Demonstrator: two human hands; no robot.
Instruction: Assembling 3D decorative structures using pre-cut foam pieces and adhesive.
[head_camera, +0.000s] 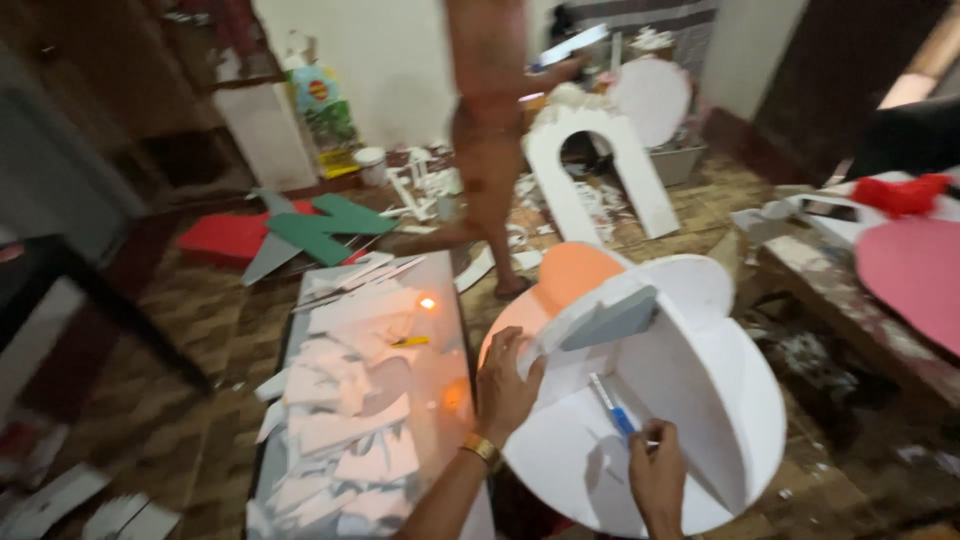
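A person's left hand (505, 385), fingers spread, presses on the near-left edge of a large white foam piece (690, 400) built from round boards, while the right hand (657, 480) pinches a blue-and-white cutter (612, 404) against its surface. A grey foam strip (610, 320) sticks up from the piece just beyond the left hand, with an orange disc (570, 275) behind it. The piece sits at near centre-right, over a worn, patterned tile floor (190, 400).

To its left, a long glass-topped table (440, 370) carries a heap of white foam offcuts (340, 420) and a yellow tool (410, 342); a small light glints on the glass. Farther left on the floor lie red and green cut-out shapes (300, 230). At the far side, another person (490, 120) stands among scattered scraps beside a white arch cut-out (590, 170) leaning near a pale wall. On the right, a rough workbench (850, 300) holds a pink foam shape (915, 275) and red material.
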